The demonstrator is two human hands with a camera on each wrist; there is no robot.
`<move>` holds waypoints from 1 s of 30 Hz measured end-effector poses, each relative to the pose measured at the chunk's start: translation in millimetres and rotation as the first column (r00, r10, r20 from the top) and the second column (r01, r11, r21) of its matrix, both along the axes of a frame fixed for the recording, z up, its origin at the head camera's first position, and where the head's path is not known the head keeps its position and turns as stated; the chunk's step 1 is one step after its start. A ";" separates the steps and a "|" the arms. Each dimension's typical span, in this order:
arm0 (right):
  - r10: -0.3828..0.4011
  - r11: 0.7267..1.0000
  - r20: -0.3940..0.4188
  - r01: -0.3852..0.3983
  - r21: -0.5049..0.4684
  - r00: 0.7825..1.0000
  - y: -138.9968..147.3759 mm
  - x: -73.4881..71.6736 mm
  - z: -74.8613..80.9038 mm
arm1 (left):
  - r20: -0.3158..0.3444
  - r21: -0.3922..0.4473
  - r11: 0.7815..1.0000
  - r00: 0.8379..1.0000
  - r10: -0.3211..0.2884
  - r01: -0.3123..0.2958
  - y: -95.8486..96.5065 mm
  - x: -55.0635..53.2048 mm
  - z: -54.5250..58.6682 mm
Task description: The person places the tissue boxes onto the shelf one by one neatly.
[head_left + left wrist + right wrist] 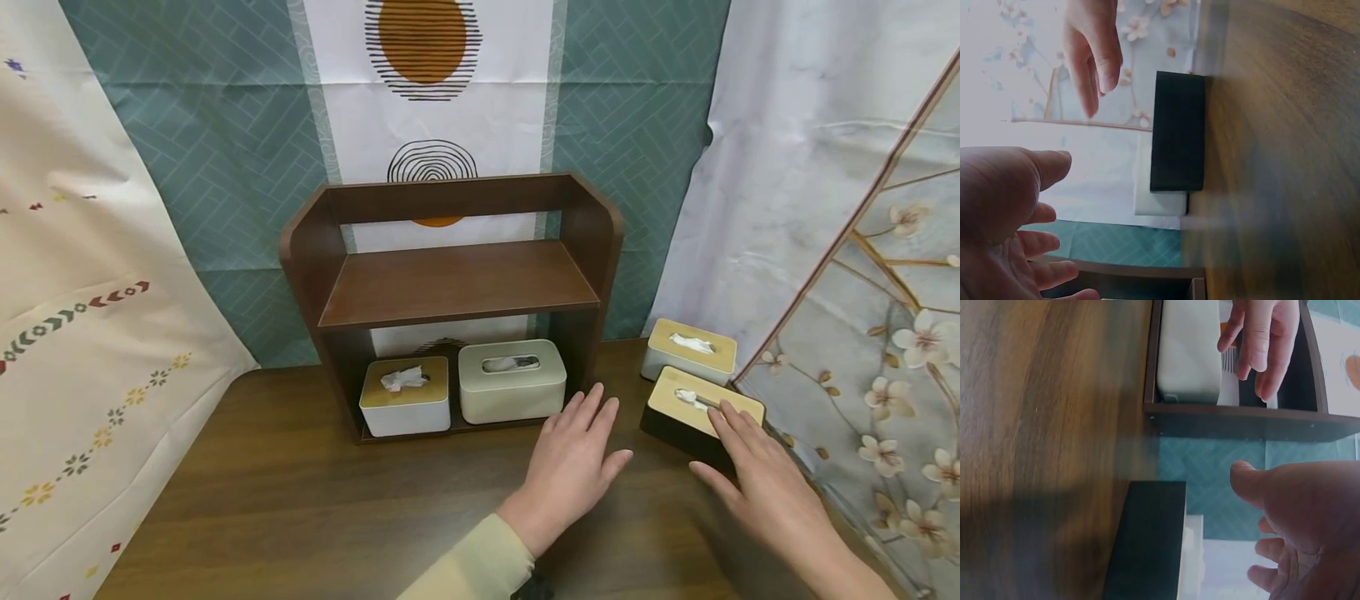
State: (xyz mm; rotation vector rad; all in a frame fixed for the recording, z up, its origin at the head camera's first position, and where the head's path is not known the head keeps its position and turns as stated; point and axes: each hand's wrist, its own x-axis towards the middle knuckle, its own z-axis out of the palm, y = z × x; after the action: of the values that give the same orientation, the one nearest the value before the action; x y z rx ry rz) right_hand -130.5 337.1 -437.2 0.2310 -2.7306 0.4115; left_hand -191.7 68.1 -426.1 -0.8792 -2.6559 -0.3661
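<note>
My left hand (567,467) hovers over the table in front of the shelf's right end, fingers extended and holding nothing. Farther right, my right hand (772,483) hangs above the near side of a black tissue box with a light wooden lid (708,390), fingers stretched out. The left wrist view shows a gap between that hand and the black box (1177,131). Just behind stands a white tissue box with a wooden lid (667,360). Inside the shelf's lower level sit a white tissue box with a gold-brown lid (408,417) and a cream tissue box (513,396).
The dark brown two-level shelf (457,283) stands at the back of the wooden table (300,517). A teal and white patterned cloth (210,150) hangs behind it. Patterned cloths border the table on the left (97,333) and, with flowers, on the right (885,392).
</note>
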 end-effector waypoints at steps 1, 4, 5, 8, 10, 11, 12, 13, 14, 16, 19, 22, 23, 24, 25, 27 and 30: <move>-0.008 1.000 0.005 0.008 0.001 1.000 1.9 0.0 -1.0 | 0.006 -0.004 1.000 1.000 0.002 -0.002 2.6 -0.6 -0.7; -0.028 1.000 0.007 0.028 0.006 1.000 7.9 0.0 -4.2 | 0.020 -0.016 1.000 1.000 0.000 0.000 10.0 -2.5 -3.3; -0.034 0.999 0.004 0.034 0.006 0.999 9.9 0.1 -5.4 | 0.022 -0.019 1.000 1.000 -0.002 0.002 12.4 -3.2 -4.0; -0.045 0.999 -0.004 0.045 0.003 0.999 15.2 0.4 -7.9 | 0.021 -0.024 1.000 1.000 -0.009 0.010 18.9 -5.8 -4.8; -0.052 0.999 -0.005 0.052 -0.002 0.999 18.1 0.8 -9.2 | 0.019 -0.024 1.000 1.000 -0.014 0.015 22.9 -8.4 -4.9; -0.056 0.998 -0.001 0.056 -0.006 0.998 19.3 0.9 -9.6 | 0.019 -0.025 1.000 1.000 -0.015 0.015 24.9 -9.8 -5.0; -0.058 0.998 0.004 0.058 -0.009 0.998 20.4 0.9 -9.7 | 0.019 -0.025 1.000 1.000 -0.015 0.016 26.6 -11.1 -5.0; -0.064 0.998 0.013 0.064 -0.009 0.998 21.3 0.6 -9.8 | 0.021 -0.028 1.000 1.000 -0.014 0.015 28.4 -12.5 -5.2; -0.070 0.997 0.022 0.070 -0.010 0.997 22.0 0.2 -10.0 | 0.021 -0.028 1.000 1.000 -0.013 0.013 30.2 -13.7 -5.6; -0.081 0.997 0.041 0.082 -0.009 0.996 23.8 -1.0 -10.7 | 0.026 -0.029 1.000 1.000 -0.009 0.010 34.1 -16.2 -6.3; -0.101 0.995 0.060 0.102 -0.001 0.993 26.4 -3.2 -11.9 | 0.035 -0.028 1.000 0.999 -0.008 0.009 41.6 -19.0 -7.1; -0.110 0.994 0.051 0.110 0.002 0.993 30.2 -3.9 -14.2 | 0.052 -0.030 0.999 0.998 -0.017 0.018 50.9 -22.0 -8.7; -0.111 0.994 0.044 0.111 0.002 0.993 31.6 -3.8 -15.1 | 0.058 -0.032 0.999 0.998 -0.019 0.021 54.1 -23.0 -9.5; -0.113 0.994 0.041 0.113 0.002 0.993 33.1 -3.8 -16.0 | 0.065 -0.035 0.999 0.998 -0.020 0.022 57.2 -24.2 -10.3; -0.114 0.993 0.036 0.114 0.005 0.993 34.5 -3.7 -16.9 | 0.071 -0.036 0.999 0.997 -0.021 0.024 60.1 -25.6 -11.5; -0.117 0.993 0.034 0.117 0.007 0.993 36.9 -4.0 -18.7 | 0.076 -0.036 0.999 0.997 -0.024 0.027 65.8 -28.6 -14.3; -0.129 0.992 0.044 0.128 0.020 0.991 39.4 -5.1 -20.1 | 0.070 -0.030 0.999 0.997 -0.032 0.034 73.5 -32.4 -19.0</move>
State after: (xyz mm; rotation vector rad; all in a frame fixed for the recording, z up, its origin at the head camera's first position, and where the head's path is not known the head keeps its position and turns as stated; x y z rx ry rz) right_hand -135.5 376.6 -457.2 0.0503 -2.7748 0.3613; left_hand -224.1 141.6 -445.1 -0.9374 -2.7203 -0.3706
